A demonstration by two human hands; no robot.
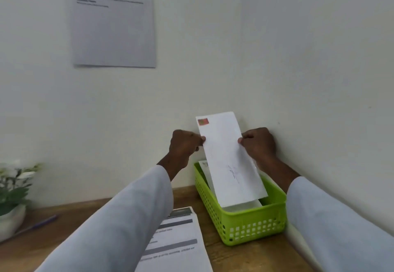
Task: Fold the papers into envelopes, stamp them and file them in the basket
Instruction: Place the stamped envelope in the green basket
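Envelope (228, 156), stamped at its top corner, is held tilted over the green basket (251, 227), pinched at its edges by the left hand (183, 147) and right hand (259, 144). More envelopes lie inside; printed papers (177, 242) lie beside.

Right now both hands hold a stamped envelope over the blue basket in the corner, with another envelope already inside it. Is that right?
Not quite: the basket is green, not blue, as the head view shows. The rest holds: the left hand and right hand hold the stamped envelope over it, with another envelope already inside.
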